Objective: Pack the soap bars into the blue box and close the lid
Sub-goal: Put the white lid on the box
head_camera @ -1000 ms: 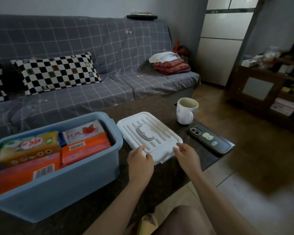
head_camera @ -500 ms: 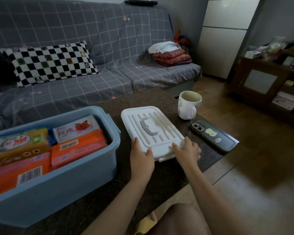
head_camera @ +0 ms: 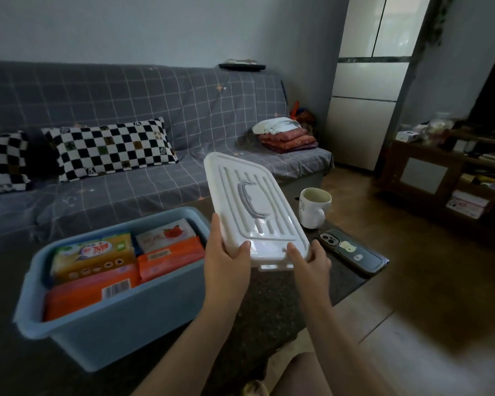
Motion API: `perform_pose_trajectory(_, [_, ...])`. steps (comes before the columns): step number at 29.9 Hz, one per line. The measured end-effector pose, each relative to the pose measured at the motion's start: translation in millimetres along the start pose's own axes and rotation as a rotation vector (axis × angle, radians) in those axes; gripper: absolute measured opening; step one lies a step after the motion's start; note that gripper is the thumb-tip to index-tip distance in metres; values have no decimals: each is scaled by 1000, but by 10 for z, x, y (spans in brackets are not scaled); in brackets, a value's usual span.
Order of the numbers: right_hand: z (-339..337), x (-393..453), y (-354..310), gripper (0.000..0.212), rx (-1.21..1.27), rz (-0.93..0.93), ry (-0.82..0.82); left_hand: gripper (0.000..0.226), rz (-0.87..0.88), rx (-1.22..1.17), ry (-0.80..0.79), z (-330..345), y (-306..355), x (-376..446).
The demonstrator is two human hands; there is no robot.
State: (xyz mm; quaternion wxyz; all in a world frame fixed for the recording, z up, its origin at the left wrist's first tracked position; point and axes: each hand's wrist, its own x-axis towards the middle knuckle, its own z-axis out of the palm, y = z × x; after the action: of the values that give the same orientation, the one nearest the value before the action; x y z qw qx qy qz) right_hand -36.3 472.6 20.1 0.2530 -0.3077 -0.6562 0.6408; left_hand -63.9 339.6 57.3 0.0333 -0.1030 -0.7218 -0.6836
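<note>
L hand & R hand grip white lid near edge, tilted above table, blue box left, uncovered, soap bars inside

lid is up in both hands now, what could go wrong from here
1. Both hands, left hand and right hand, grip the white lid only at its near end, so its raised far end could tip or slip.
2. The soap bars fill the blue box nearly to the rim; the lid may not seat flat.
3. The mug and phone lie just right of the lid; a swing could knock them.
</note>
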Motion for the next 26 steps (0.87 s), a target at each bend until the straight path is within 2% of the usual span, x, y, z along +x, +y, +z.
perform_pose_trajectory(2, [111,-97,-137,70,28,-54,-46,72,-60,-143,49,-252,165,5])
perform_pose_trajectory(7, [448,-248,-347,74,51,-121,-164,35,-155,-240,124,-936,269,123])
perform_pose_trajectory(10, [683,-355,-402,80,78,-125,-228,33,-202,-302,202,-1209,263,96])
perform_pose_trajectory(14, [950,-513,-428,87,301,0,-343,41,-188,-411,297,-1386,238,17])
perform_pose_trajectory(17, [1109,-678,-518,65,478,62,-482,46,-151,-459,336,-1424,249,-50])
perform_pose_trajectory(21, [1211,-666,-655,51,620,128,-568,64,-108,-414,324,-1611,272,-95])
perform_pose_trajectory(24, [1198,-551,-751,25,537,180,-594,65,-99,-335,429,-1916,346,-61])
perform_pose_trajectory(26, [1181,-444,-769,22,434,189,-602,68,-130,-255,534,-2144,385,-8])
